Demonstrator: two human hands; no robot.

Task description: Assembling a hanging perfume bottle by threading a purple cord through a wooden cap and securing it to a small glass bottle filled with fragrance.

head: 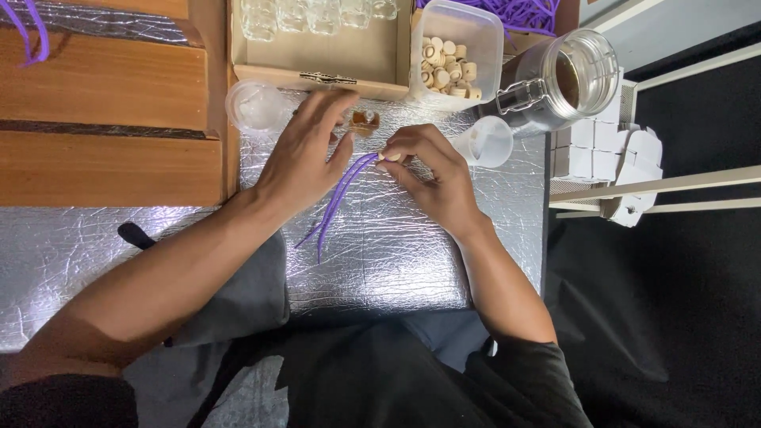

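Craft workbench: foil-covered table (412,254), tub of corks (448,63), small glass bottles (317,16).

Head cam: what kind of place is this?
Likely a small craft or packing bench: clear plastic tub of wooden corks, cardboard box of small glass bottles, silver crinkled foil mat. Both hands work a purple cord.

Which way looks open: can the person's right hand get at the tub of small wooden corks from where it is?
Probably yes: the right hand lies just below the open tub of corks, with only foil-covered table between; the cord it pinches might hinder.

free: foil mat (380,261) toward body | blocked ahead: cardboard box (317,55), cork tub (456,51), glass jar (567,79)
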